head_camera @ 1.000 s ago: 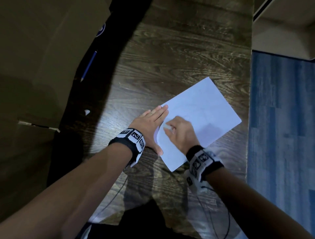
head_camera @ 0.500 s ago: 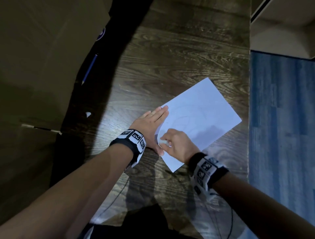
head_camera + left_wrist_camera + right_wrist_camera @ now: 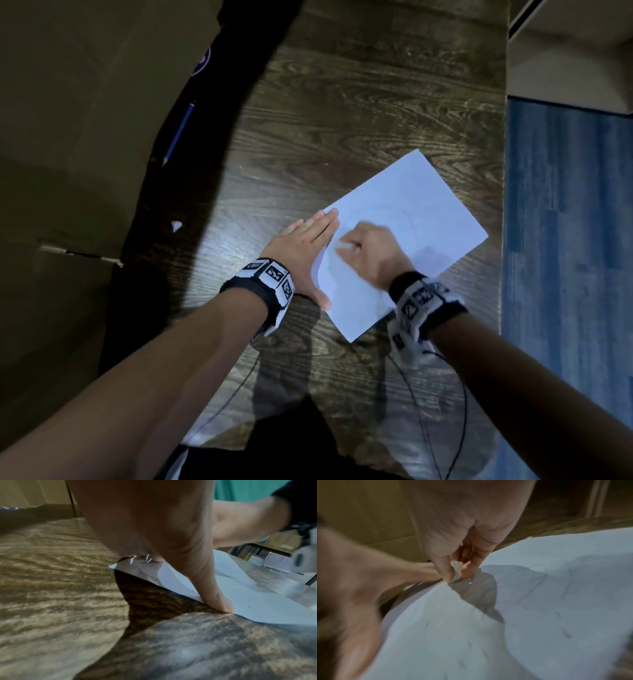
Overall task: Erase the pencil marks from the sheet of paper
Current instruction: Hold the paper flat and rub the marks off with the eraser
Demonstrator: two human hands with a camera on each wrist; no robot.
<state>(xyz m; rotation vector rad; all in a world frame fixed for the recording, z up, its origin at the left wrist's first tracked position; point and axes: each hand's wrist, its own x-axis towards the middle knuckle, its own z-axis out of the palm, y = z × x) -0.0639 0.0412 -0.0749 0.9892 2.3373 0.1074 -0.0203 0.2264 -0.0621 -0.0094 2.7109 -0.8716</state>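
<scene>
Sheet of paper (image 3: 411, 219) on wooden counter (image 3: 342, 120), left hand (image 3: 301, 253) flat on its 9 o'clock edge, right hand (image 3: 370, 250) pinching white eraser (image 3: 456, 572), plain only in right wrist view, blue pencil (image 3: 180, 132) at 10 o'clock.

blue pencil (image 3: 178, 133) on wooden table (image 3: 359, 113)

Overhead head view; close wrist views

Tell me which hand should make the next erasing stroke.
Right. The right hand already pinches the eraser on the paper; the left hand lies flat, pressing down the paper's edge.
</scene>
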